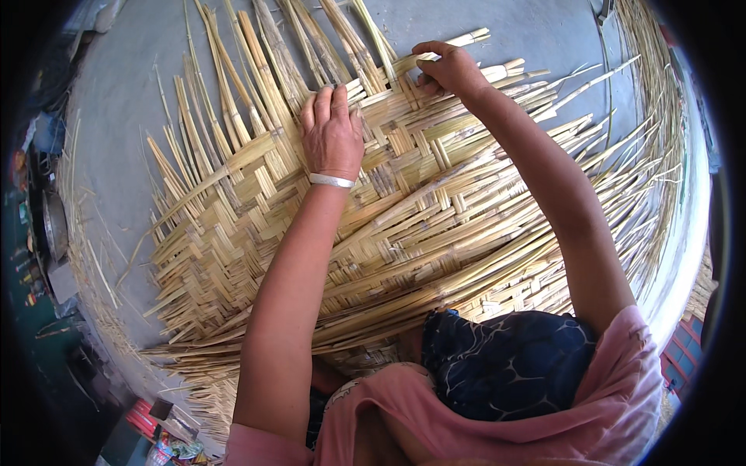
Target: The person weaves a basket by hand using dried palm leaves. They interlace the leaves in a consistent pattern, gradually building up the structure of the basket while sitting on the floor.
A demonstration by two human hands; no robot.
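A half-woven mat point(272, 225) of split reed strips spreads on the grey floor before me, in a close diagonal weave. At its far edge my left hand point(332, 132), with a white bangle at the wrist, lies on the weave with its fingers stretched forward. To the right, my right hand point(452, 71) is bent over the far edge, thumb and forefinger curled round a pale reed strip point(475, 36) that shows past the knuckles. Part of that grip is hidden. Loose upright strip ends point(260, 74) fan out beyond my left hand.
Long loose reed strips point(420, 287) lie across the near part of the mat. A heap of thin reeds point(660, 155) lines the right side of the grey floor point(124, 155). Assorted household things, including a red item point(142, 418), stand at the left rim.
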